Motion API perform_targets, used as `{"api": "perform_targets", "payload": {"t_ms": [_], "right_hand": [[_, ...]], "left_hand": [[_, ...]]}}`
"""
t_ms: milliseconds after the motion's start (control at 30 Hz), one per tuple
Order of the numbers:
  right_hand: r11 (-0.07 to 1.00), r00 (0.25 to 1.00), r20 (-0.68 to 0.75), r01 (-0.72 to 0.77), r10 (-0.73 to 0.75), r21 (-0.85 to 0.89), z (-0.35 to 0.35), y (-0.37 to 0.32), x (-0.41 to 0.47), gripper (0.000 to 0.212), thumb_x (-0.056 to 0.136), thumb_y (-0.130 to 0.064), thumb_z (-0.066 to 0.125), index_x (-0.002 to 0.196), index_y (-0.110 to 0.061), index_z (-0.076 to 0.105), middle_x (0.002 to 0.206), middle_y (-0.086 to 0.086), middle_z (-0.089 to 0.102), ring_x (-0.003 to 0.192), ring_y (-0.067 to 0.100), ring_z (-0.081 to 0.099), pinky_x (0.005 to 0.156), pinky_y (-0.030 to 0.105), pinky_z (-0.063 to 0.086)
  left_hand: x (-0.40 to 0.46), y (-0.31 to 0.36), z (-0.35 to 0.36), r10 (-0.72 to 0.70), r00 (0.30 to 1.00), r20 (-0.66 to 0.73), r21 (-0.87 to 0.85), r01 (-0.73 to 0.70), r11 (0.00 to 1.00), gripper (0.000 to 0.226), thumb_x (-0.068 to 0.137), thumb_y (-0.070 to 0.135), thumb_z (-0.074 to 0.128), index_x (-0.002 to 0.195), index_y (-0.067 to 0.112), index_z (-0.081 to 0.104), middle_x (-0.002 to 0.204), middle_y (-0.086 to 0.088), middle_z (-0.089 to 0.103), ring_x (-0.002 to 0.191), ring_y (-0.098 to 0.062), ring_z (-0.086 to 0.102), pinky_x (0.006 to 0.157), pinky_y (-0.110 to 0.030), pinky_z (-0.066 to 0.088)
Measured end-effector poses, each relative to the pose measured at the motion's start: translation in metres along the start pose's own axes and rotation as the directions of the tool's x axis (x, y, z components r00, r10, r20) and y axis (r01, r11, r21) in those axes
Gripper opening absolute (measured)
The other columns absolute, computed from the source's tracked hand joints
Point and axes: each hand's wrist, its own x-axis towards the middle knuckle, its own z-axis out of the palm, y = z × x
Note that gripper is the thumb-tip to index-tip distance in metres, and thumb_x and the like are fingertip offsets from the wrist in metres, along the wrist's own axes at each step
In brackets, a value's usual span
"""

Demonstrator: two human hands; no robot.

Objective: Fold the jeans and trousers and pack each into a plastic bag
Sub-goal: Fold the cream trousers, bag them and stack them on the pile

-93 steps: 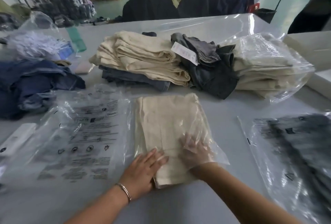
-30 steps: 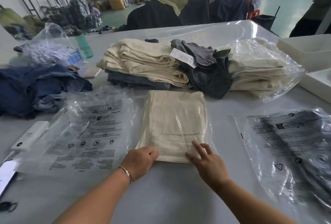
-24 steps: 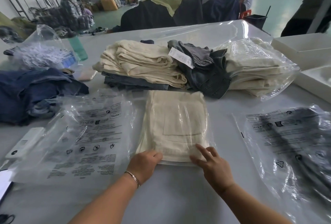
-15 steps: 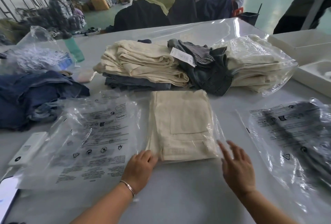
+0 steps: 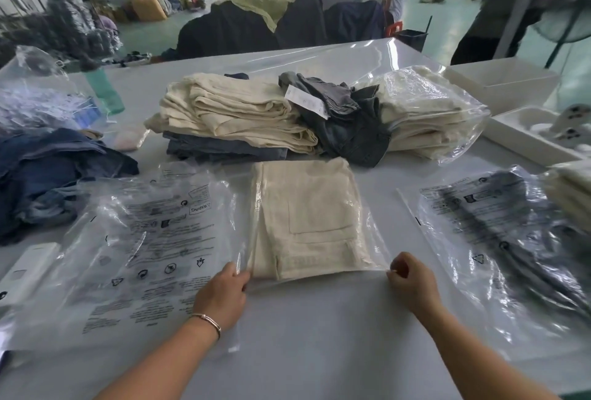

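A folded cream pair of trousers (image 5: 307, 217) lies in a clear plastic bag (image 5: 375, 249) in front of me on the table. My left hand (image 5: 222, 295) grips the bag's near left corner beside the trousers. My right hand (image 5: 409, 281) pinches the bag's near right corner, and the open edge is stretched between the two hands. Further back sit a stack of folded cream trousers and jeans (image 5: 236, 118) and a crumpled dark grey pair with a white tag (image 5: 348, 121).
A pile of printed empty bags (image 5: 144, 239) lies at left, a bagged dark garment (image 5: 511, 233) at right. Bagged cream trousers (image 5: 428, 111) sit at back right, blue jeans (image 5: 48, 179) at far left, white trays (image 5: 502, 83) along the right edge.
My right hand left the top of the bagged trousers, swung out to the right and now pinches the bag's near right corner. My left hand stayed at the near left corner.
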Motion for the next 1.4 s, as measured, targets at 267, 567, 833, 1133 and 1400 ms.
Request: {"api": "perform_targets", "payload": {"t_ms": [267, 567, 833, 1133, 1400], "right_hand": [[0.845, 0.95, 0.218, -0.3, 0.223, 0.443, -0.023, -0.008, 0.017, 0.017, 0.079, 0.014, 0.065, 0.087, 0.0, 0.059, 0.071, 0.015, 0.061, 0.059, 0.025, 0.058, 0.053, 0.024, 0.051], [0.933, 0.938, -0.103, -0.309, 0.331, 0.184, -0.036, 0.017, 0.031, 0.014, 0.086, -0.015, 0.061, 0.088, -0.003, 0.055, 0.076, 0.017, 0.061, 0.062, 0.028, 0.057, 0.06, 0.033, 0.041], [0.973, 0.874, 0.485, -0.121, 0.011, 0.195, 0.072, -0.054, -0.08, 0.027, 0.093, -0.021, 0.059, 0.067, -0.013, 0.056, 0.053, 0.005, 0.06, 0.039, 0.016, 0.054, 0.042, 0.022, 0.04], [0.574, 0.702, 0.691, -0.642, 0.173, 0.509, 0.156, -0.117, -0.118, 0.028, 0.089, -0.017, 0.066, 0.066, -0.01, 0.052, 0.048, 0.001, 0.049, 0.032, 0.008, 0.039, 0.035, 0.015, 0.025], [0.579, 0.756, 0.6, -0.621, 0.263, 0.528, 0.164, -0.115, -0.117, 0.023, 0.088, -0.002, 0.062, 0.065, -0.004, 0.058, 0.043, 0.003, 0.057, 0.032, 0.008, 0.046, 0.034, 0.015, 0.029]], "left_hand": [[0.012, 0.071, -0.003, 0.053, 0.982, -0.182, -0.11, -0.074, 0.991, 0.01, 0.084, 0.025, 0.049, 0.088, 0.017, 0.053, 0.096, -0.002, 0.055, 0.086, -0.027, 0.058, 0.064, -0.032, 0.043], [-0.012, 0.021, 0.01, -0.354, 0.916, 0.187, -0.607, 0.391, 0.692, 0.032, 0.091, 0.039, 0.059, 0.072, 0.013, 0.06, 0.066, -0.004, 0.069, 0.06, -0.021, 0.066, 0.051, -0.023, 0.046], [-0.031, 0.028, 0.006, -0.283, 0.901, 0.33, -0.851, 0.413, 0.324, 0.023, 0.096, 0.016, 0.053, 0.076, 0.013, 0.063, 0.051, 0.004, 0.062, 0.039, -0.003, 0.056, 0.037, -0.013, 0.026], [-0.035, 0.02, 0.009, -0.211, 0.948, 0.239, -0.775, 0.317, 0.547, 0.024, 0.087, -0.001, 0.047, 0.072, 0.012, 0.059, 0.057, 0.001, 0.058, 0.051, -0.008, 0.051, 0.054, -0.019, 0.041], [-0.033, 0.008, 0.024, -0.133, 0.968, 0.211, -0.786, 0.249, 0.566, 0.025, 0.094, 0.012, 0.052, 0.07, 0.014, 0.062, 0.06, 0.006, 0.061, 0.053, -0.005, 0.049, 0.055, -0.02, 0.039]]}}
